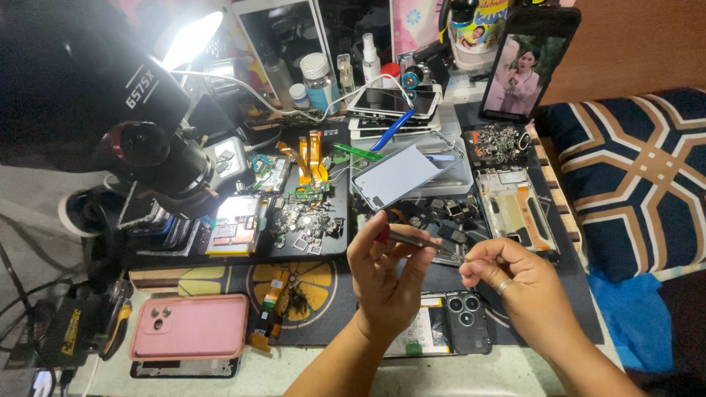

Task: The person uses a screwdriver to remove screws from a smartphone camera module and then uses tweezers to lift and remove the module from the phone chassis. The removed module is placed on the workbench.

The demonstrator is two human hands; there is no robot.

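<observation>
My left hand (386, 276) grips a thin metal screwdriver (423, 242) by its red-capped handle, shaft pointing right. My right hand (515, 283), a ring on one finger, pinches its fingertips together at the tool's tip (463, 259); whatever small part is there is too small to see. Both hands hover above an opened black phone (465, 322) with its camera cluster showing, lying on the dark work mat (323, 309).
A pink-cased phone (190, 326) lies at the front left. A black microscope (147, 147) with a bright lamp (187, 40) stands on the left. Loose flex cables and small parts (305, 213), a phone frame (518, 209), a back cover (401, 175), bottles and an upright phone (526, 66) crowd the back. A patterned cushion (640, 176) lies right.
</observation>
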